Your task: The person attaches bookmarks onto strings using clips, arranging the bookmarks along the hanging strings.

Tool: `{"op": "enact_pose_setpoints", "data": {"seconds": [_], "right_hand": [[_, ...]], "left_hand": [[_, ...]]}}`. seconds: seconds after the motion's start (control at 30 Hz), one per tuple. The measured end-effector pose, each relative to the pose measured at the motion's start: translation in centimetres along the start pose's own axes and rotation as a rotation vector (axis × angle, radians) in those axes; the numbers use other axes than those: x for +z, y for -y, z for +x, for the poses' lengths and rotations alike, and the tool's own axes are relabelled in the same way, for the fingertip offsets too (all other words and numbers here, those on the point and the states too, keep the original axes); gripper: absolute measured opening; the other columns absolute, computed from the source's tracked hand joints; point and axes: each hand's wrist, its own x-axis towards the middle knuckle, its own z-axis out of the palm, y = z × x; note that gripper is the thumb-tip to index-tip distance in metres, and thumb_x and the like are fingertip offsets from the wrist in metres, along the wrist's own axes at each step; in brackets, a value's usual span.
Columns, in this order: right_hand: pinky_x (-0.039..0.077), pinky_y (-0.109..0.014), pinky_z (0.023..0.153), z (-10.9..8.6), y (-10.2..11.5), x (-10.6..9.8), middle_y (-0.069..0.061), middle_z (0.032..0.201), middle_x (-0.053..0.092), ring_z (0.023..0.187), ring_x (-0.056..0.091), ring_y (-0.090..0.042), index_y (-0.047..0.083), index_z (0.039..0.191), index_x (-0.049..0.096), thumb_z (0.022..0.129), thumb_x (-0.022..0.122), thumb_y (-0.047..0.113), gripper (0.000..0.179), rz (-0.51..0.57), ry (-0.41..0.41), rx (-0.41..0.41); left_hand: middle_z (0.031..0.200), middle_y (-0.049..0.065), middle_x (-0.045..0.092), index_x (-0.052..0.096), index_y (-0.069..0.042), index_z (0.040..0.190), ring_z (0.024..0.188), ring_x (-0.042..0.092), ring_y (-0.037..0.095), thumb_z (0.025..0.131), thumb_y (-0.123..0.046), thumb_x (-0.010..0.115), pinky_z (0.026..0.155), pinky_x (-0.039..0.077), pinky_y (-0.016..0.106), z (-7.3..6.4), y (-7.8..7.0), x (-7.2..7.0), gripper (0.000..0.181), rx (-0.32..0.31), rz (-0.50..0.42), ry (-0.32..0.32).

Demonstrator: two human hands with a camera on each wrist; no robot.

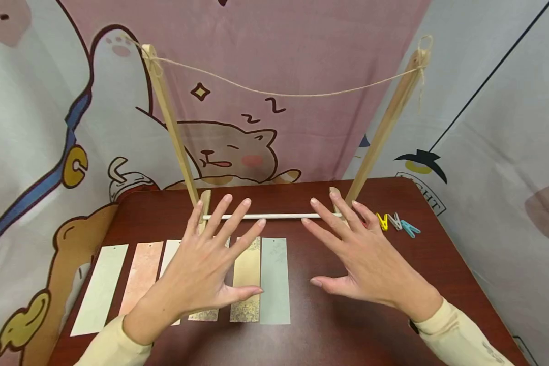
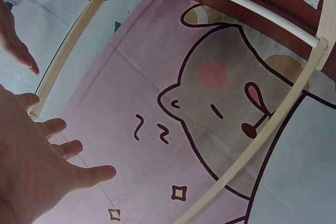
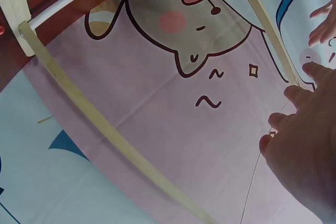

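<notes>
Both hands are held up above the table with fingers spread and nothing in them. In the head view my left hand (image 1: 206,269) hovers over a row of paper bookmarks, hiding parts of several; a gold patterned bookmark (image 1: 246,274) and a grey-green bookmark (image 1: 275,282) show to its right. My right hand (image 1: 370,259) is over the bare wood right of the row, nearest the small clothespins (image 1: 395,221). Behind the hands stands a wooden frame: a left post (image 1: 171,117), a right post (image 1: 386,127), a white rod (image 1: 279,216) low between them, and a twine (image 1: 283,95) sagging across the top.
At the left end of the row lie a pale green bookmark (image 1: 100,290) and a pink bookmark (image 1: 142,274). The dark red-brown table (image 1: 347,335) meets a printed cartoon cloth (image 1: 302,46) at its back and sides.
</notes>
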Motion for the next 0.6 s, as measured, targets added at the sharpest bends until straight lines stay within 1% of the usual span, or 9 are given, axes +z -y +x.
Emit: {"op": "enact_pose_setpoints", "data": {"seconds": [0.1,0.2,0.3,0.4,0.5,0.6], "right_hand": [[0.021,-0.068,0.120,-0.1,0.0,0.1,-0.008,0.180,0.024,0.165,0.012,-0.038,0.023,0.170,0.041,0.100,0.044,0.083,0.092,0.001,0.009,0.009],[0.022,-0.066,0.120,-0.1,-0.1,0.0,-0.007,0.181,0.020,0.165,0.012,-0.036,0.023,0.171,0.040,0.100,0.047,0.082,0.092,0.011,0.017,0.025],[0.028,-0.065,0.117,-0.3,-0.2,-0.1,-0.006,0.181,0.020,0.164,0.018,-0.036,0.020,0.169,0.043,0.099,0.051,0.080,0.092,0.031,0.004,0.036],[0.037,-0.064,0.110,-0.6,-0.2,0.1,-0.006,0.180,0.020,0.162,0.025,-0.034,0.019,0.169,0.042,0.099,0.055,0.078,0.093,0.040,0.008,0.046],[0.044,-0.069,0.104,-0.9,-0.2,0.5,-0.006,0.180,0.022,0.160,0.031,-0.033,0.021,0.170,0.040,0.097,0.060,0.075,0.093,0.045,0.020,0.055],[0.047,-0.077,0.098,-1.3,-0.7,0.9,-0.005,0.179,0.023,0.157,0.036,-0.032,0.022,0.170,0.039,0.097,0.063,0.072,0.092,0.054,0.022,0.072]], "left_hand": [[0.182,0.013,0.012,0.034,-0.022,0.173,0.165,0.008,0.041,0.092,-0.093,0.037,0.124,0.006,0.075,-0.1,0.0,0.3,0.107,-0.009,-0.003,0.002],[0.181,0.013,0.015,0.035,-0.020,0.172,0.165,0.010,0.041,0.092,-0.094,0.036,0.122,0.012,0.076,-0.1,-0.1,0.5,0.109,-0.030,-0.007,0.009],[0.179,0.014,0.021,0.035,-0.018,0.172,0.165,0.013,0.041,0.091,-0.094,0.039,0.120,0.021,0.076,-0.3,-0.2,0.9,0.111,-0.068,-0.013,0.026],[0.176,0.015,0.030,0.035,-0.014,0.171,0.164,0.017,0.040,0.091,-0.092,0.045,0.118,0.028,0.075,-0.9,-0.5,1.5,0.113,-0.110,-0.037,0.039],[0.175,0.014,0.033,0.032,-0.012,0.172,0.164,0.019,0.038,0.090,-0.090,0.050,0.117,0.032,0.074,-1.9,-1.0,2.4,0.114,-0.145,-0.076,0.062],[0.175,0.012,0.034,0.029,-0.013,0.173,0.163,0.022,0.038,0.089,-0.089,0.056,0.114,0.037,0.072,-2.5,-1.5,3.3,0.117,-0.174,-0.110,0.080]]}}
